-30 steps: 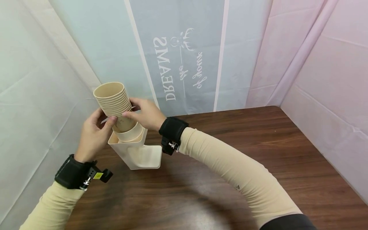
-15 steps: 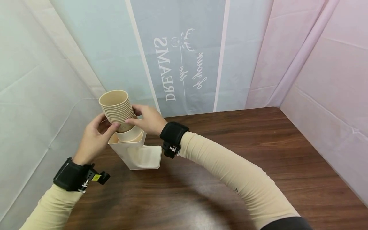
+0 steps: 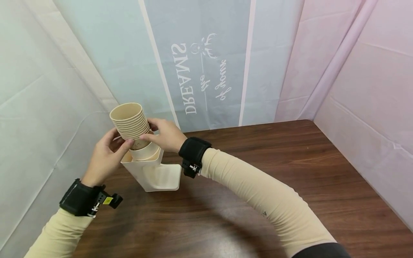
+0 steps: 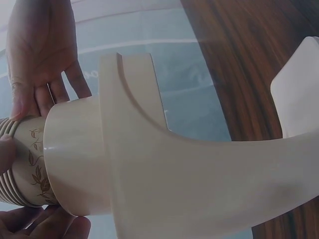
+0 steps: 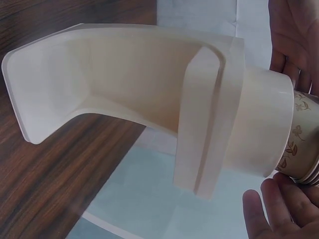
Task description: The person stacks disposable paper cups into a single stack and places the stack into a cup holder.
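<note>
A tall stack of beige paper cups [image 3: 129, 123] tilts slightly left in the head view, mouths up, its lower end inside the round collar [image 3: 146, 153] on top of a cream plastic cup holder [image 3: 138, 173]. My left hand [image 3: 104, 154] grips the stack from the left, thumb across the front below the rims. From the other side my right hand [image 3: 167, 135] holds it, thumb also in front. Brown leaf prints show on the lowest visible cup [image 4: 32, 159] in the left wrist view, just outside the collar. The cup bottoms are hidden inside the holder.
The holder's flat tray [image 3: 169, 176] reaches right over the dark wooden table [image 3: 258, 172]. Behind stands a pale blue fabric backdrop [image 3: 213, 71] with printed lettering. White fabric walls [image 3: 42, 107] rise on both sides.
Both hands have come down with the cup stack, which sits deeper in the collar than a second ago. Over the last half second almost nothing has moved.
</note>
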Tool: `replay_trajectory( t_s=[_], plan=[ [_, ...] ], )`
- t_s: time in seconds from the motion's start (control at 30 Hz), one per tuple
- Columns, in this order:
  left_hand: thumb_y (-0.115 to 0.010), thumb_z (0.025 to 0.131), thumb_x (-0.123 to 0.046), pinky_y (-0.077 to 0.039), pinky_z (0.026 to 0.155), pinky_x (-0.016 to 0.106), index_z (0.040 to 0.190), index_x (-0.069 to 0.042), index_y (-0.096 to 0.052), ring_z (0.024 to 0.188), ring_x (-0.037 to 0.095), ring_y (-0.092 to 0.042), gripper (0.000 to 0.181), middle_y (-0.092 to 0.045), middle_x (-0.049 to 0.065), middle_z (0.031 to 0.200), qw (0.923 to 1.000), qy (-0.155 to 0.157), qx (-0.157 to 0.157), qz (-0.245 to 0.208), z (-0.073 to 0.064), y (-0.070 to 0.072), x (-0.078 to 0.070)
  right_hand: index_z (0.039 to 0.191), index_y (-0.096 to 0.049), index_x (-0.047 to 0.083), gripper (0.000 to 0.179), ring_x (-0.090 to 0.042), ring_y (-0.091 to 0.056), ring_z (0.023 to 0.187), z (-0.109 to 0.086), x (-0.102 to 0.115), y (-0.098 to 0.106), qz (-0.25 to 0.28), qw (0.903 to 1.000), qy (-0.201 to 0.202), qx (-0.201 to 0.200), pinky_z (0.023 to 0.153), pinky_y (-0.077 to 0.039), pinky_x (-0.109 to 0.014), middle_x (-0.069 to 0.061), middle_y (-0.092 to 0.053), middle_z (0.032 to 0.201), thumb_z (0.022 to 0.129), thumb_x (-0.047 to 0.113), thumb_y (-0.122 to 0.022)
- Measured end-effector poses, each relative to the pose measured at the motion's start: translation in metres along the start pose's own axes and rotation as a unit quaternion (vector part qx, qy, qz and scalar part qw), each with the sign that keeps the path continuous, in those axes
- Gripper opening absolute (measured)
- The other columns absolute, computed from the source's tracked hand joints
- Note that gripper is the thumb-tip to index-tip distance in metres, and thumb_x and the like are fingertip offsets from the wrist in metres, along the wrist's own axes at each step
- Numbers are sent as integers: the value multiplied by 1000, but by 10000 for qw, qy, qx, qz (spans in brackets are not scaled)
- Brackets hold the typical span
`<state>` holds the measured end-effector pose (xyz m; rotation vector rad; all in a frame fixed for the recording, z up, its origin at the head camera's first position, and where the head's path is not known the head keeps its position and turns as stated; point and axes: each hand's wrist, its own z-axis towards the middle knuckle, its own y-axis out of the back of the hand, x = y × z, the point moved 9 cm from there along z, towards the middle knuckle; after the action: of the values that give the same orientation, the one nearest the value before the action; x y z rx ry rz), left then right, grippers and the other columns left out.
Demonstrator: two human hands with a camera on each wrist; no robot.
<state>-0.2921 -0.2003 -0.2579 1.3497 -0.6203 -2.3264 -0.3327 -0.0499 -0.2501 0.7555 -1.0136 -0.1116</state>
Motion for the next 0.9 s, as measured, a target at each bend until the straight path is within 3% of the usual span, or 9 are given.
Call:
replay_trajectory(
  t_s=[0.27, 0.53, 0.9],
  plan=[
    [-63, 102, -13, -47, 92, 8, 151, 1, -41, 118, -2, -56, 55, -53, 21, 140, 9999, -75, 40, -61, 0, -1, -2, 143, -56, 9, 50, -16, -62, 114, 0, 1, 1, -3, 10000, 26, -23, 95, -49, -23, -5, -69, 123, 98, 25, -71],
    [-65, 101, -15, -45, 89, 4, 150, 1, -42, 108, -8, -55, 57, -59, 24, 132, 9995, -26, 204, 220, -3, -5, 2, 141, -58, 10, 49, -17, -61, 121, -3, -7, -3, -79, 9999, -109, 53, 100, -49, -25, -6, -68, 129, 97, 26, -73],
    [-67, 100, -16, -47, 84, 6, 149, 4, -43, 101, -9, -56, 58, -62, 29, 127, 9980, 160, 476, 394, -7, -6, 13, 134, -63, 8, 46, -15, -59, 123, -2, -13, -10, -320, 9993, -17, 170, 104, -46, -24, -6, -68, 129, 94, 26, -77]
  ],
)
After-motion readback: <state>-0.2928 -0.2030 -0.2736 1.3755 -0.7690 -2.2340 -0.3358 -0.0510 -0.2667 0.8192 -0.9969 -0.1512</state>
